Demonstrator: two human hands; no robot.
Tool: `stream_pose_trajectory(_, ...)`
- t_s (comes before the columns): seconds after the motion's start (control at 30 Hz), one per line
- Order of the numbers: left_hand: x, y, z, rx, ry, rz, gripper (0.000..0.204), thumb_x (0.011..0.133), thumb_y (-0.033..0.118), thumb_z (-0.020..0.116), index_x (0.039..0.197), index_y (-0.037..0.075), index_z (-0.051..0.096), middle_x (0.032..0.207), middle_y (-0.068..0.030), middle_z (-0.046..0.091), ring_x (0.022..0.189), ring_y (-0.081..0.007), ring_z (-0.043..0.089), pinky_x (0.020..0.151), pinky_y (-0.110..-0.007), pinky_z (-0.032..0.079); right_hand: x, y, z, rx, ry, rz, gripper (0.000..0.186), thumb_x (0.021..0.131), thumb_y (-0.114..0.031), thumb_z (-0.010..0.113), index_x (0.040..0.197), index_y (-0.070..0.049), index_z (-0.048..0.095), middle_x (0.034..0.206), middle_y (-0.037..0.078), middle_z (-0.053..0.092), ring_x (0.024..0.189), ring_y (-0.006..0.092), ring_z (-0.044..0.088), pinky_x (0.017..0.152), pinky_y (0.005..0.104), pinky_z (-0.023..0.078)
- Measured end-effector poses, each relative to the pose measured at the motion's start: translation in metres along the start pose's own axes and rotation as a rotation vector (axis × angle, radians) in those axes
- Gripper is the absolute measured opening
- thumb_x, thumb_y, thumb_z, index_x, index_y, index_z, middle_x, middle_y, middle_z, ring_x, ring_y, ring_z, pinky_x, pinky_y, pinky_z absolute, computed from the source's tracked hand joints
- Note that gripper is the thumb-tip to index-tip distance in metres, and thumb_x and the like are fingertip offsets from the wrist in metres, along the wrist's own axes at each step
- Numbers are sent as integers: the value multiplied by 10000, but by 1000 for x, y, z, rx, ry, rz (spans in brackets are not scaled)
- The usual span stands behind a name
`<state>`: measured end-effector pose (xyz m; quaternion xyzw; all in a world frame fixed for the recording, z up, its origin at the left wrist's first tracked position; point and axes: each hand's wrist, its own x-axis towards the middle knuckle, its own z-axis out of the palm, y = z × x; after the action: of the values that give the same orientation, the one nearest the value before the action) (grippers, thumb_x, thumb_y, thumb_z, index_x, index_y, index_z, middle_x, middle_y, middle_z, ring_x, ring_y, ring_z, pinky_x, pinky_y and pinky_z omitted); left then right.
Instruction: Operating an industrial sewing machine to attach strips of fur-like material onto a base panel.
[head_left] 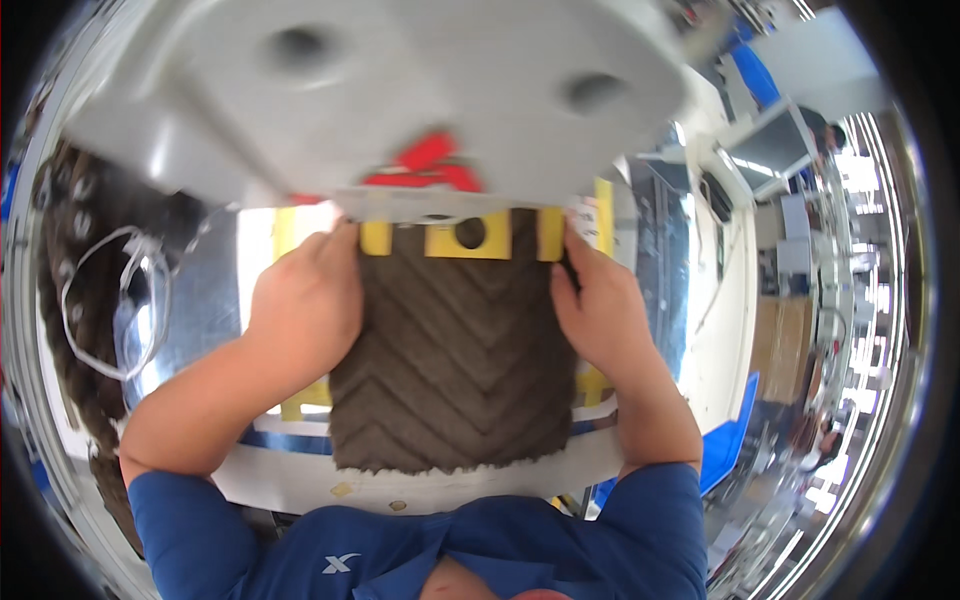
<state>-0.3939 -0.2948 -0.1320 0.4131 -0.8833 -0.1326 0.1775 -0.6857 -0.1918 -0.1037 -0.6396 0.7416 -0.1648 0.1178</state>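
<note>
A brown plush fabric panel (455, 360) with chevron grooves lies in front of me, its frayed edge toward my body. Along its far edge show yellow pieces (440, 243), one with a dark round hole. My left hand (305, 295) is closed at the panel's far left corner, with the fingertips partly hidden by the machine. At the far right corner my right hand (600, 305) pinches the edge, thumb bent inward. Above the far edge hangs a large pale grey machine head (420, 90), blurred, with red markings (425, 165).
The panel rests over a pale work surface (400, 490) with yellow strips (305, 402) beside it. Dark brown plush material (75, 300) and a looped white cable (130, 370) are at the left. A blue bin (728, 445) and a cardboard box (783, 345) stand to the right.
</note>
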Motion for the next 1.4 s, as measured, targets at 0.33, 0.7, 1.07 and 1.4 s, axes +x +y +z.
stream_pose_trajectory(0.33,3,4,-4,-3,-58,-58,308,947,-5,563,1239,-79,626,928,-213,651,803,-410,650,718,-456,526,-5,4,-1,65,0,-22,431,991,-117,554,1353,118,554,949,253,672,842,434,674,749,501,550)
stream_pose_trajectory(0.7,3,9,-7,14,-31,-34,319,911,-7,580,1224,-52,628,922,-220,651,803,-439,646,704,-492,528,-2,7,-1,103,15,-26,398,969,-83,565,1336,70,578,1000,257,685,911,459,663,824,527,531)
stream_pose_trajectory(1.07,4,5,-13,-27,-49,-88,283,925,17,580,1197,-35,634,944,-225,672,824,-440,666,715,-492,544,3,1,1,178,23,13,411,954,-95,609,1343,37,602,1069,271,698,999,466,661,872,516,527)
stream_pose_trajectory(1.4,-1,-12,-44,0,16,-171,326,933,228,665,1186,27,697,955,-197,692,859,-394,692,786,-482,563,-5,16,7,-64,63,-36,465,957,-159,599,1388,14,610,1149,277,703,1036,467,672,911,505,536)
